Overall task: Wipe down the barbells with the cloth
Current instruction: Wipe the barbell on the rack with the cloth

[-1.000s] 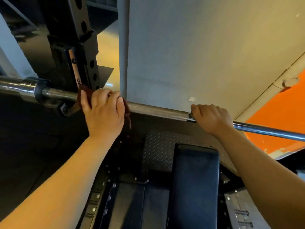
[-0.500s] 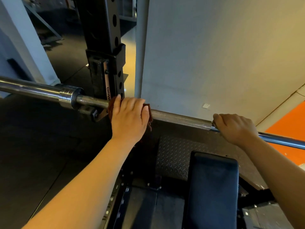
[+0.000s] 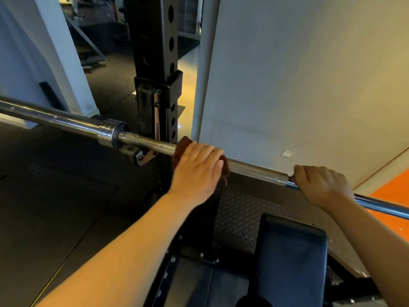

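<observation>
A steel barbell [image 3: 254, 170] runs from upper left to lower right and rests in the hook of a black rack upright [image 3: 155, 63]. My left hand [image 3: 197, 171] wraps a dark red cloth [image 3: 180, 147] around the bar, just right of the hook. The cloth shows at both sides of the hand; most of it is hidden under the palm. My right hand [image 3: 321, 185] grips the bare bar farther right, fingers curled over it.
A black padded bench [image 3: 290, 258] stands below the bar, in front of a diamond-plate panel [image 3: 239, 216]. The bar's sleeve and collar [image 3: 110, 132] stick out left of the rack. A pale wall is behind, orange flooring at right, dark rubber floor at left.
My left hand with the cloth has slid right along the bar, away from the rack hook. My right hand keeps its hold. The view has shifted left and up.
</observation>
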Motion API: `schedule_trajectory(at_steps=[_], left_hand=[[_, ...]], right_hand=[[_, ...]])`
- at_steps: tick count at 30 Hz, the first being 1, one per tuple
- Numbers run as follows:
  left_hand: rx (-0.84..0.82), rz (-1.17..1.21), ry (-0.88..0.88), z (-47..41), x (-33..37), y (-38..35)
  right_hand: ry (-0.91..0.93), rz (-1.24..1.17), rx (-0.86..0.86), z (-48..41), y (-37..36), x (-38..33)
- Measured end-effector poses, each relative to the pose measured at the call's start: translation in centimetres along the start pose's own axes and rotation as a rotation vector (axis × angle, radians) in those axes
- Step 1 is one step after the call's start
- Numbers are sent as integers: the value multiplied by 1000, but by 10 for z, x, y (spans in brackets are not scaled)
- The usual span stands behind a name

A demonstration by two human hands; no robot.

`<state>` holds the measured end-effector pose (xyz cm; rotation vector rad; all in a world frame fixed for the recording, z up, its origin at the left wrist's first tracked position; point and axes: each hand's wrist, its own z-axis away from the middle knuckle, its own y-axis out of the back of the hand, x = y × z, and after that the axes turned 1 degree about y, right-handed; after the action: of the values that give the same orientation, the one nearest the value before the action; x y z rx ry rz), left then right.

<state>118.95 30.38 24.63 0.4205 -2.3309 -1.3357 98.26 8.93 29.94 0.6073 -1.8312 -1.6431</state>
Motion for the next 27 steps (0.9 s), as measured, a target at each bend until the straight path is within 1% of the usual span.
schedule_trajectory(at_steps=[1, 3, 5, 7, 9, 12, 15, 16, 17, 19, 22, 24, 27], left_hand=[[9, -20, 27, 1, -12, 3], [74, -45, 196, 2, -25, 5], [126, -44, 342, -2, -19, 0], [151, -52, 397, -8, 0, -6], [145, -43, 379, -9, 23, -12], [120, -32, 224, -3, 49, -17], [19, -88, 56, 1, 31, -10], [-3, -111, 39, 2, 18, -7], [-5, -124, 69, 4, 4, -4], [53, -135, 200, 6, -15, -1], [141, -124, 304, 0, -4, -7], [144, -103, 316, -8, 14, -9], [87, -126, 232, -11, 50, -18]], right_hand=[[3, -5, -7, 0, 0, 0], [11, -13, -13, -1, 0, -2], [16, -19, 4, -2, 0, -3], [30, -17, 28, -1, 0, -4], [35, -20, 28, -1, 1, -5], [27, -37, 46, 0, 2, -5], [17, -50, 61, 1, 0, -3], [7, -65, 57, 1, 0, -3], [3, -68, 54, 1, 0, -3], [14, -39, 53, 1, 0, -4], [52, -8, 50, 0, 1, -3], [76, 1, 35, -2, 1, -3], [91, -22, 19, -5, -1, -1]])
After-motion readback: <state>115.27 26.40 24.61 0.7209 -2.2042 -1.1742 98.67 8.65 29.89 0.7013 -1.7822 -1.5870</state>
